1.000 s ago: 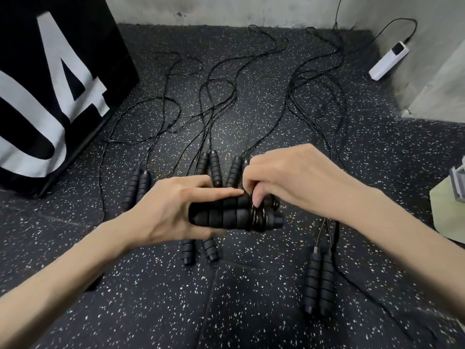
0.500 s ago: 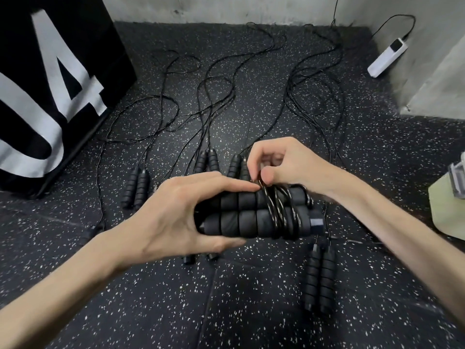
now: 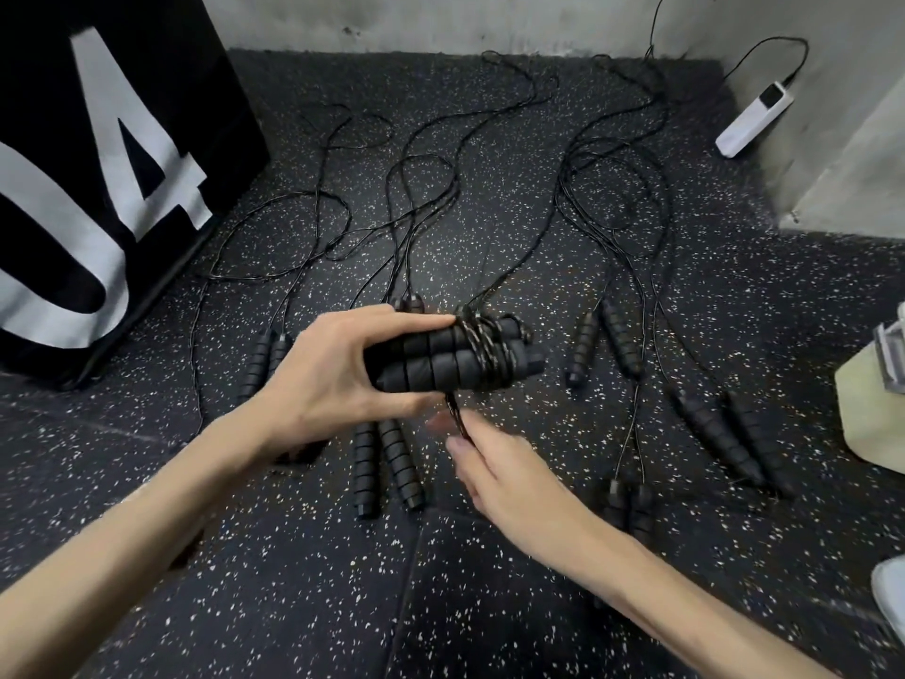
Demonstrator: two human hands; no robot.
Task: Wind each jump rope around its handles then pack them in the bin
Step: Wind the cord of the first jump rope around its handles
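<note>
My left hand [image 3: 338, 370] grips a pair of black ribbed jump rope handles [image 3: 443, 362], held side by side and level above the floor. Several turns of thin black rope [image 3: 482, 350] are wound around their right half. Just below the handles, my right hand [image 3: 494, 470] pinches the rope's free length [image 3: 453, 409], which hangs down from the coil. Another strand runs from the coil away across the floor. Several more pairs of black handles lie on the floor, among them handles [image 3: 387, 463] under my hands and handles [image 3: 734, 438] to the right, their ropes spread toward the far wall.
A large black box with white lettering [image 3: 98, 178] stands at the left. A white power strip [image 3: 754, 120] lies against the right wall. A pale green bin edge [image 3: 871, 409] shows at the right border. The speckled dark rubber floor [image 3: 294, 605] stretches near me.
My right hand has come off the top of the handles and swung down beneath them, carrying the rope around. The left hand has lifted the handles slightly and kept its grip.
</note>
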